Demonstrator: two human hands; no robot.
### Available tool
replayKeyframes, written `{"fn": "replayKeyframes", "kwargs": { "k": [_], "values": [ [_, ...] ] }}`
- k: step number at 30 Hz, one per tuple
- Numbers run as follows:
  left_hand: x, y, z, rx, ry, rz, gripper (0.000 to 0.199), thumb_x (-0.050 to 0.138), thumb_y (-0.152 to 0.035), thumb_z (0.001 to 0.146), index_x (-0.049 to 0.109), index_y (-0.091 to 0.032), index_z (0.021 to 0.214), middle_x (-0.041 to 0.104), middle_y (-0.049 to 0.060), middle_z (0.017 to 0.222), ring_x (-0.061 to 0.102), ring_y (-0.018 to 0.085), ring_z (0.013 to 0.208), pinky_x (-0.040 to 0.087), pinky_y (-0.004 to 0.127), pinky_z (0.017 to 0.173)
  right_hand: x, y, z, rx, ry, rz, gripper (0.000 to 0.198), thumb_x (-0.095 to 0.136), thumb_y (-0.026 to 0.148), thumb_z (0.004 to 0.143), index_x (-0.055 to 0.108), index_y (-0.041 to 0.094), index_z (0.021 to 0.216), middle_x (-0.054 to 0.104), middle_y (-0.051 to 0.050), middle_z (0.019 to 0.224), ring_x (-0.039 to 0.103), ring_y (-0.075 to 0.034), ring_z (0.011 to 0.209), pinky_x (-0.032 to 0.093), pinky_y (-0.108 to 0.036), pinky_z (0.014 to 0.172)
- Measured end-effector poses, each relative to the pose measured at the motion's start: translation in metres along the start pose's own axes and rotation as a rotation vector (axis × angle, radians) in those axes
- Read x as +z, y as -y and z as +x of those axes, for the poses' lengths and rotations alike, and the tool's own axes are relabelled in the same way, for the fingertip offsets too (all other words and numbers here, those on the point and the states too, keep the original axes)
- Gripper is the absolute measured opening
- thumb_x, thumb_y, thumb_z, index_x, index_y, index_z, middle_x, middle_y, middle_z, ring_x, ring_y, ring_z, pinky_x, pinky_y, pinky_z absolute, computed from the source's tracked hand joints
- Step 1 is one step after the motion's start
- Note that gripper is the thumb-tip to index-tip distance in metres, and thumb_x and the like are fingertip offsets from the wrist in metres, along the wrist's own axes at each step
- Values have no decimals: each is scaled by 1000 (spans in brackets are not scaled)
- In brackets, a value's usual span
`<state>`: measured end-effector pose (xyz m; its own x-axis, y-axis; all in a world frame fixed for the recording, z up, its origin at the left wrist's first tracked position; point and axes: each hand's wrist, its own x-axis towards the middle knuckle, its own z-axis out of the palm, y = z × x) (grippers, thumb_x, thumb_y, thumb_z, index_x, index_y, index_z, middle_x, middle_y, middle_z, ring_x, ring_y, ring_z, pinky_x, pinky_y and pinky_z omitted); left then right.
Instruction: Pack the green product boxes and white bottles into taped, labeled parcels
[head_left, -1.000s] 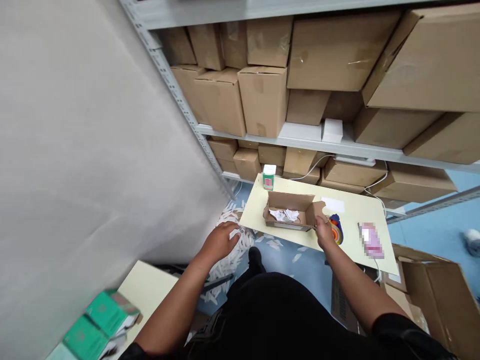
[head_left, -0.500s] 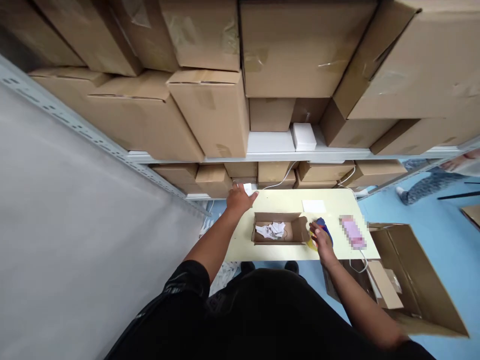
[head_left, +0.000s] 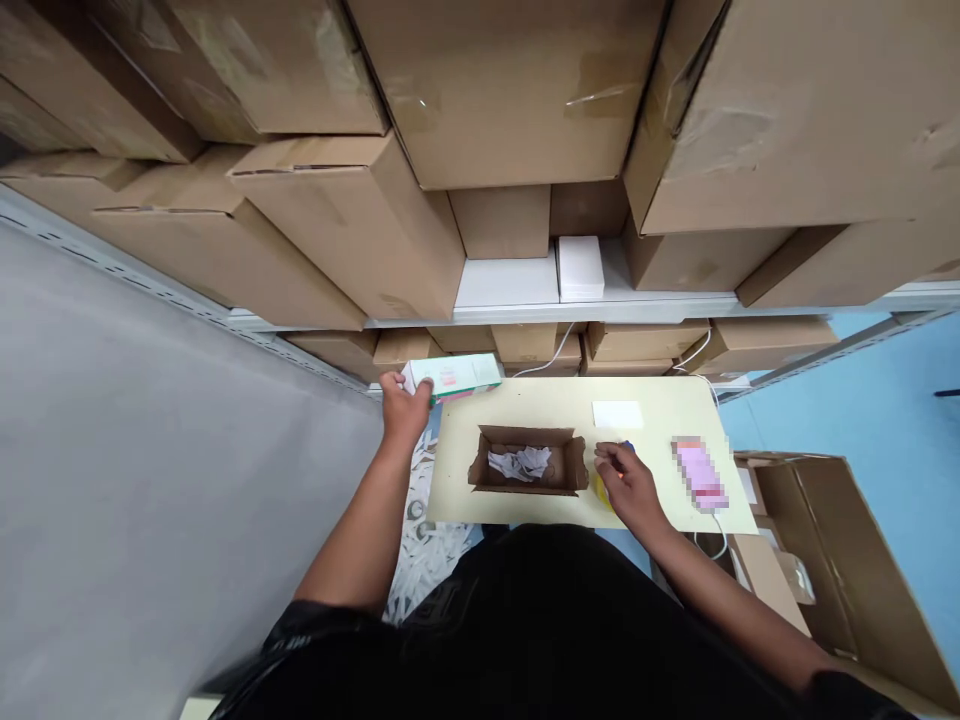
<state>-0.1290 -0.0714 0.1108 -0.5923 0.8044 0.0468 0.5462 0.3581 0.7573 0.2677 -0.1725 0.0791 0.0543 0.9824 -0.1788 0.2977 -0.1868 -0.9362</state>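
My left hand [head_left: 406,407] is closed around the end of a small white and green printed carton [head_left: 457,373], held up at the table's back left edge. Over the right part of the table is my right hand [head_left: 626,485], its fingers loosely bent and a little apart, with nothing visible in them. Beneath it lies a blue and yellow object [head_left: 602,492], mostly covered by the hand, so its kind is unclear. Between the hands stands an open brown cardboard box [head_left: 529,490] with crumpled white paper [head_left: 521,463] in it.
A white card [head_left: 617,414] and a pink-purple blurred item [head_left: 700,474] with a white cable lie on the cream table [head_left: 457,490]. Shelves of cartons [head_left: 517,90] rise behind. A large open carton [head_left: 847,540] stands right; paper strips [head_left: 424,560] litter the floor left.
The white and green carton has come into clear view in my left hand, which has moved left. My right hand stays by the blue and yellow object, and the view has shifted.
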Motion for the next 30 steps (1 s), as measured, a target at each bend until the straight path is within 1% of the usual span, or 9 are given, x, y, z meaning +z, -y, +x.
{"fn": "replayKeyframes", "kwargs": {
  "k": [2,5,10,12,15,18,21,26,30],
  "values": [
    [-18,-6,-33,44,20,-121,35,62,-38,87,34,-27,103,59,2,107,66,18,90,58,34,80,18,22,5,30,110,97,41,64,57,89,71,25,114,74,-6,108,69,-27,100,56,-40,90],
    [-23,-10,-94,81,229,-248,29,58,-35,89,33,-27,100,62,4,116,67,20,102,58,34,86,41,46,4,96,210,155,46,59,64,91,69,26,115,75,-4,99,70,-26,89,57,-37,75],
    [-10,7,-156,55,450,-312,31,58,-39,95,39,-26,115,64,10,126,67,24,113,55,40,93,50,42,-18,82,99,-207,43,57,66,92,67,25,86,68,-2,70,62,-24,68,46,-33,63],
    [-6,18,-159,84,501,-244,35,55,-39,97,42,-23,126,65,13,129,66,26,117,54,43,96,51,31,-26,94,97,-357,43,52,64,95,64,24,84,64,-1,65,60,-22,64,42,-32,62],
    [1,33,-150,278,491,-21,39,59,-38,96,53,-21,131,58,16,144,56,33,132,45,50,109,59,14,-28,113,94,-578,43,46,59,100,63,23,83,64,-2,66,60,-21,66,36,-30,61],
    [9,44,-139,445,470,258,21,66,-36,91,67,-21,106,56,13,148,52,38,131,42,55,110,69,3,-20,107,135,-826,42,47,53,101,64,21,80,70,-7,79,64,-22,75,33,-30,62],
    [14,51,-132,502,490,359,12,72,-30,85,67,-21,91,62,14,133,56,37,118,47,54,103,71,3,-12,88,178,-981,34,55,46,98,66,19,82,73,-11,93,66,-22,80,33,-30,63],
    [6,64,-126,558,401,101,16,67,-23,87,64,-21,103,59,12,122,57,29,119,48,46,109,41,15,-19,-96,15,-815,35,52,47,98,65,21,79,70,-8,88,66,-23,85,41,-31,73],
    [-9,82,-129,547,297,41,14,64,-22,91,63,-22,104,58,11,121,57,28,123,48,46,110,5,14,-25,-91,-10,-542,36,53,52,95,64,23,77,70,-4,84,65,-22,80,45,-31,75]
  ]
}}
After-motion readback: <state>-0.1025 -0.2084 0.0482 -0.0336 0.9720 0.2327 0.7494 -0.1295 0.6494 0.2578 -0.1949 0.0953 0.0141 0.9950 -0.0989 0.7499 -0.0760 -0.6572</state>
